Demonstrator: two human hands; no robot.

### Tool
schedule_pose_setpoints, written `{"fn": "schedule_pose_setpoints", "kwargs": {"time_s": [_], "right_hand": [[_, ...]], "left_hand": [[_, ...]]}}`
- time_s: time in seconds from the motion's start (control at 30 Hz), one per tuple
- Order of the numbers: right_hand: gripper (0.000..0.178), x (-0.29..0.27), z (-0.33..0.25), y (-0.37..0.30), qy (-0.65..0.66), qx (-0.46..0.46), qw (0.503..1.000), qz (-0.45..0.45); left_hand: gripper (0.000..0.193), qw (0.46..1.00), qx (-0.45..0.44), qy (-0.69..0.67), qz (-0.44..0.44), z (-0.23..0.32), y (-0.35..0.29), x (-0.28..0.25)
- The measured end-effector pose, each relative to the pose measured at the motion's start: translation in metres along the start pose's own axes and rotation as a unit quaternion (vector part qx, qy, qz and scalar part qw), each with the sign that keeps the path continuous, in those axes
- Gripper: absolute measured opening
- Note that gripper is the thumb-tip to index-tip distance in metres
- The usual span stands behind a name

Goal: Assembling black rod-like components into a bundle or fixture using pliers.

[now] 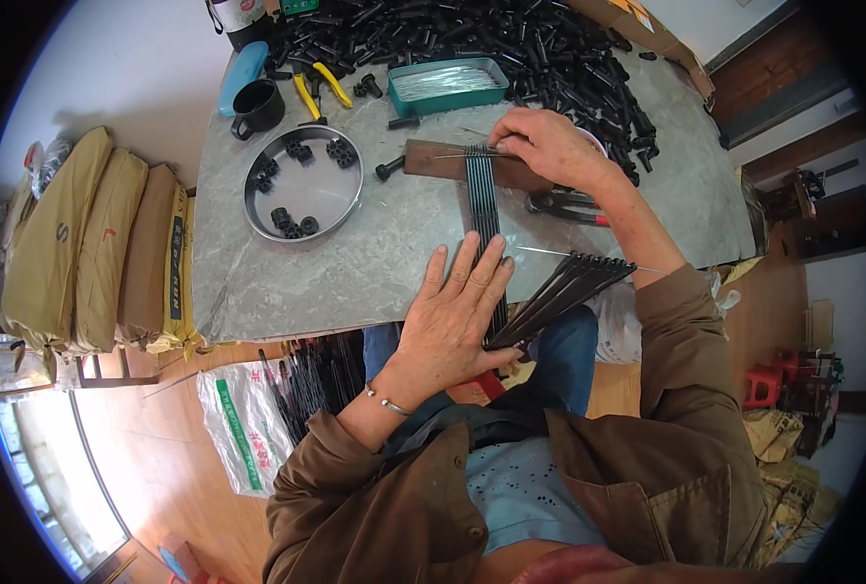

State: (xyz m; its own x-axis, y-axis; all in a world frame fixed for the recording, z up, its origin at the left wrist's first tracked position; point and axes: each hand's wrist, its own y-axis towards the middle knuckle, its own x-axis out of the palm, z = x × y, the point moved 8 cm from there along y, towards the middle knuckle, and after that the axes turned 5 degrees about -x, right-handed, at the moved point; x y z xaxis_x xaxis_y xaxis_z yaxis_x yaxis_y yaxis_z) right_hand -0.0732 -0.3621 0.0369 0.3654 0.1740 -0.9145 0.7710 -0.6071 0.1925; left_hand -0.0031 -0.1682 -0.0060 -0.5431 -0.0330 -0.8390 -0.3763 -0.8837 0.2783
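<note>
My left hand (450, 316) lies flat, fingers spread, across a row of thin black rods (483, 200) set side by side. Their far ends rest on a brown wooden block (435, 162). At that block the fingers of my right hand (555, 146) are pinched together on a thin metal wire (452, 156), which runs across the rod ends. Beside my left hand, black rods (564, 297) fan out over the table's near edge. A second wire (540, 251) passes along their upper ends. The wire's contact with the rod ends is too small to make out.
Pliers with red-and-black handles (571, 210) lie right of the block. A teal tray (452, 103) holds many wires, before a heap of black parts (443, 37). To the left are a round metal dish (331, 209), a black mug (258, 109) and yellow-handled pliers (306, 97).
</note>
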Motion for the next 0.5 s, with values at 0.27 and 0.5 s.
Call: {"fn": "schedule_pose_setpoints", "kwargs": {"time_s": [0.27,0.5], "right_hand": [[0.015,0.013,0.023,0.006,0.143,0.067,0.987,-0.02],[0.016,0.017,0.026,0.007,0.214,0.074,0.974,0.019]], "left_hand": [[0.096,1.0,0.0,-0.002,-0.004,0.0,0.0,0.0],[0.097,1.0,-0.004,0.0,-0.017,-0.001,0.0,0.001]]}}
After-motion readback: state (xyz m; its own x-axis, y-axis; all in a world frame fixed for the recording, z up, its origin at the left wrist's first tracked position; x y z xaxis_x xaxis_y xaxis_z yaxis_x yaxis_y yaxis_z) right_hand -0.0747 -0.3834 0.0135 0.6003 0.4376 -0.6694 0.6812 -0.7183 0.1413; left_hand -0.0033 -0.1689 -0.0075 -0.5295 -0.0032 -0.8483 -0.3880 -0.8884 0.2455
